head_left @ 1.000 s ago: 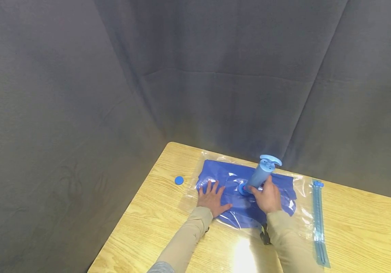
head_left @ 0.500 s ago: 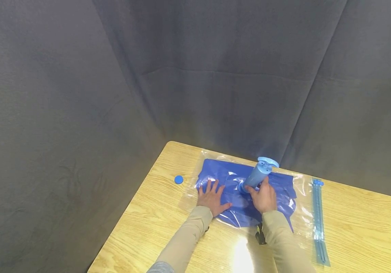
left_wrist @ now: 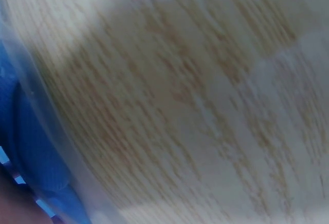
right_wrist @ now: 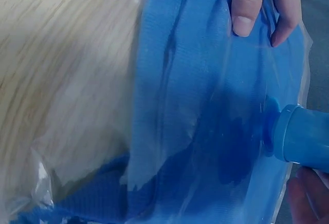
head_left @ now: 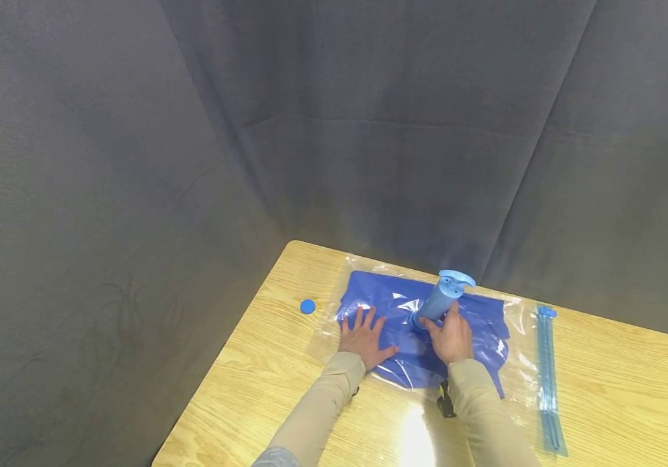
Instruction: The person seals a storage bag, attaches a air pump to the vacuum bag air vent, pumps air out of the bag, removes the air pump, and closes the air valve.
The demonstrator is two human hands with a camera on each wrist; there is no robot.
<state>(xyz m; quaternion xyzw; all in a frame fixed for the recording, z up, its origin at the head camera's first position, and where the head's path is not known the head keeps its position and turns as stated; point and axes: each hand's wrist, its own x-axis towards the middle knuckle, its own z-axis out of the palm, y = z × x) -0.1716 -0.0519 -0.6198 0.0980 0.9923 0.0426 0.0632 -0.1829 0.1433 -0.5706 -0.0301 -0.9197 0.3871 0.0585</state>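
A clear plastic vacuum storage bag (head_left: 521, 337) lies flat with folded blue cloth (head_left: 381, 285) inside. My left hand (head_left: 363, 340) rests on the bag's left part, fingers spread and straight. In the right wrist view, fingertips of the left hand (right_wrist: 249, 5) touch the film. My right hand (head_left: 453, 337) grips the lower barrel of a light blue hand pump (head_left: 441, 298). The pump leans away to the right, its lower end at the bag's round blue valve (right_wrist: 271, 126). Its handle sits close to the barrel top. In the left wrist view, mostly table shows, with blue cloth at the left edge.
A round blue cap (head_left: 307, 306) lies on the wooden table (head_left: 240, 376) left of the bag. The bag's blue zip strip with its slider (head_left: 547, 312) runs along the right side. A dark grey curtain (head_left: 392, 162) hangs behind the table edge.
The right hand and the pump have shifted slightly left. The pump's lower end now covers the valve, whose ring and centre showed a second ago. The left hand has stayed in place.
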